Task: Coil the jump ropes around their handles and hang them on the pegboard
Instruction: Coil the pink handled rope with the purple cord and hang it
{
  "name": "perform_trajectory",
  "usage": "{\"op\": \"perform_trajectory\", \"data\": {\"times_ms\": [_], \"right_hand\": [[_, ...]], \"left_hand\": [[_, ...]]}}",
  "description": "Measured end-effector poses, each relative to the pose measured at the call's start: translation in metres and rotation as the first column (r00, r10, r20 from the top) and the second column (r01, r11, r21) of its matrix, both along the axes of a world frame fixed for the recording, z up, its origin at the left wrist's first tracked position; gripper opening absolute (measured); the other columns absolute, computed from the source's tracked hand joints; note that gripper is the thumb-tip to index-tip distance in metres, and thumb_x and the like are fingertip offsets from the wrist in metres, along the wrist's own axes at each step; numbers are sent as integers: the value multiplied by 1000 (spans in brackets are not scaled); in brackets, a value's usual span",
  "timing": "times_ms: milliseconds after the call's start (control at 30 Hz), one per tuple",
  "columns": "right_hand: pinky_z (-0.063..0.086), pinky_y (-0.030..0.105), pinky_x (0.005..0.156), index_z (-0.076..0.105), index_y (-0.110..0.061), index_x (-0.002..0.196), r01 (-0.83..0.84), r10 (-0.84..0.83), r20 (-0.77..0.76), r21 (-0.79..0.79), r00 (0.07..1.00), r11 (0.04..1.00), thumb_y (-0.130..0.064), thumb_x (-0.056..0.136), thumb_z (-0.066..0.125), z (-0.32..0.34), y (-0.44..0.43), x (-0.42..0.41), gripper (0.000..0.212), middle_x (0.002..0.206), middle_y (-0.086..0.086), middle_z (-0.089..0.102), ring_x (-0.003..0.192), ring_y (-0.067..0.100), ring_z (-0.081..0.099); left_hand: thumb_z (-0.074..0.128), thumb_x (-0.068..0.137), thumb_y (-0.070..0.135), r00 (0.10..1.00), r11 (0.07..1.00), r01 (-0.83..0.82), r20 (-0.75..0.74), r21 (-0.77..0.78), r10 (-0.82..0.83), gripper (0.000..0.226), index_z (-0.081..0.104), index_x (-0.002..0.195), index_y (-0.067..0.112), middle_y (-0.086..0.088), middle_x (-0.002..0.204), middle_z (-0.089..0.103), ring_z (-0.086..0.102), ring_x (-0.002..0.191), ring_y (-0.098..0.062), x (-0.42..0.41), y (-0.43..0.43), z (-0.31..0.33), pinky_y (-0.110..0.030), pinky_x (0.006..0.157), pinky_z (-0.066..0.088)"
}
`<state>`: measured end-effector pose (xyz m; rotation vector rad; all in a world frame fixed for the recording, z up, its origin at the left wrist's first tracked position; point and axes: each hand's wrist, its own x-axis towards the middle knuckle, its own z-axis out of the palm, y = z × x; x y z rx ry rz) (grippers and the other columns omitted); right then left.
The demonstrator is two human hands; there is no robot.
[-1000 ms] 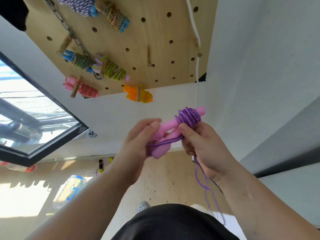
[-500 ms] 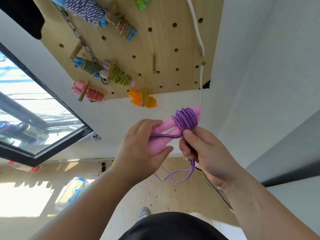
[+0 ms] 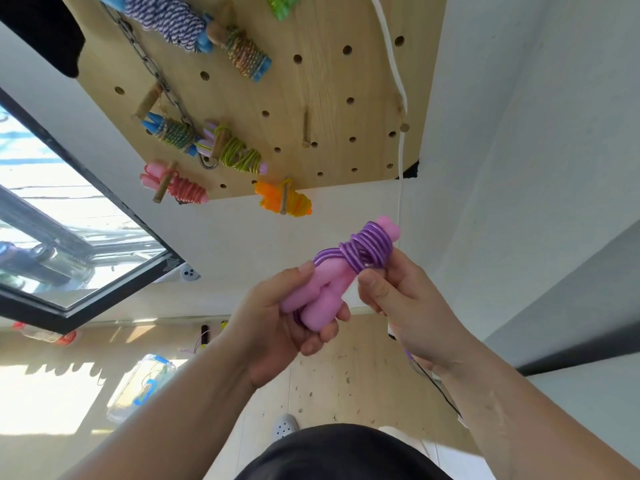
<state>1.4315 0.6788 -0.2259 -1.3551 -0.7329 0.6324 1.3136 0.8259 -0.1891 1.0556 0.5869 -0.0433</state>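
Fingers [image 3: 313, 344] of L hand [image 3: 273, 327] were clenched round the butt ends of the two pink moulded-plastic handles [image 3: 330, 289], thumb laid along the top. This grip kept both handles side by side as one core for winding. R hand [image 3: 408, 306] pinched the glossy purple plastic rope [image 3: 369, 251] betw. thumb and fingers at the near edge of the coil, prob. to hold tension so the turns would not slip. Coil sat bunched at the far end of the handles, some turns crossing.

Assy was held in the air below the light-wood pegboard [image 3: 311, 81], near its lower edge, not touching it. A short run of purple slack showed under the R wrist; its length could not be told.

Judgement: winding stage, late; tail needs tucking before hanging. One bare wooden peg [image 3: 305, 129] stood mid-board w/ free holes to its right, likely the target. Other bundles hung on the board's left part, e.g. orange coiled rope [image 3: 284, 200] at the lower edge, each w/ a peg through it to keep it captive.
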Motion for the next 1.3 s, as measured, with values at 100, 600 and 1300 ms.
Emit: {"op": "perform_trajectory", "data": {"times_ms": [100,600,1300], "right_hand": [[39,11,62,61,-30,107,46,-47,52,21,998,999,-36,93,55,1,2,1,16,65,-24,54,63,-1,50],[29,31,52,64,-41,120,-354,349,-56,-150,935,923,-66,83,64,2,-15,34,45,61,-8,32,55,14,27],[33,32,57,45,-19,66,151,-209,-210,-261,955,953,-45,103,47,2,26,-4,46,55,-6,41,51,13,36]], "left_hand": [[69,80,46,997,961,82,14,-264,-82,61,60,116,-2,-28,90,59,57,58,-27,1,1,-3,-24,40,42],[66,78,32,994,997,73,-85,-11,-74,45,67,110,1,-30,86,59,50,54,-27,0,24,-2,-24,41,31],[81,75,46,991,-195,-90,68,977,-118,65,55,125,13,1,114,60,52,97,-13,14,11,-35,-26,86,46]]}}
